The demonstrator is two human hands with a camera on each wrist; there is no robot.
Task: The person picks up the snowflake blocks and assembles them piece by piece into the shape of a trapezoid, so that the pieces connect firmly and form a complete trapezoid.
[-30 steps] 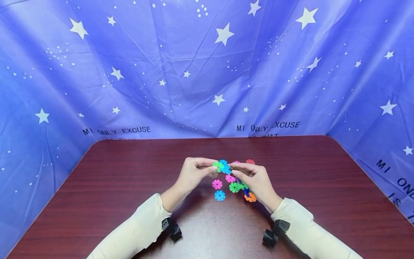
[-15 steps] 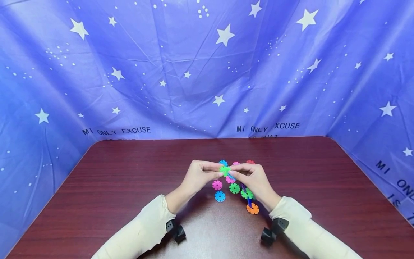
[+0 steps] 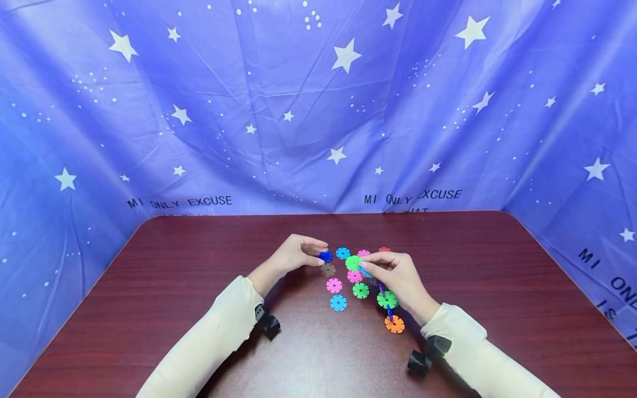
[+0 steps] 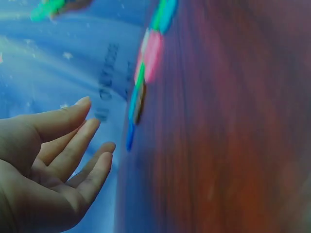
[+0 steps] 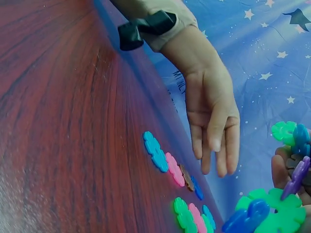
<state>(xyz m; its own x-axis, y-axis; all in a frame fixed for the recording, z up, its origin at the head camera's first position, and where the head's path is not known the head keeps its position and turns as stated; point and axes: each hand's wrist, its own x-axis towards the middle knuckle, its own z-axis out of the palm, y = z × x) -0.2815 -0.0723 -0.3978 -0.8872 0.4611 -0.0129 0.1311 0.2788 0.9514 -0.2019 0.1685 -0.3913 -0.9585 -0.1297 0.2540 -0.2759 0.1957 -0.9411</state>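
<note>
My right hand [image 3: 400,276] pinches a chain of slotted plastic snowflake discs near its upper end. A bright green disc [image 3: 353,263] tops the chain beside the fingertips; a purple disc [image 5: 295,179], another green disc [image 3: 387,299] and an orange disc [image 3: 395,324] hang lower. The fingers hide part of the middle. My left hand [image 3: 293,253] holds nothing. Its fingers point down, apart, in the right wrist view, over the far left of the loose discs. Nearest to it is a dark blue disc [image 3: 325,257] on the table.
More loose discs lie flat in rows: brown [image 3: 328,270], pink [image 3: 334,285] and light blue [image 3: 338,303] at the left, green [image 3: 360,291] in the middle, red [image 3: 385,250] at the back. A starry cloth [image 3: 278,138] hangs behind the brown table [image 3: 199,249].
The left hand has let go of the bright green disc and moved left to the dark blue disc. The right hand keeps the chain, whose lower end has swung down and right.
</note>
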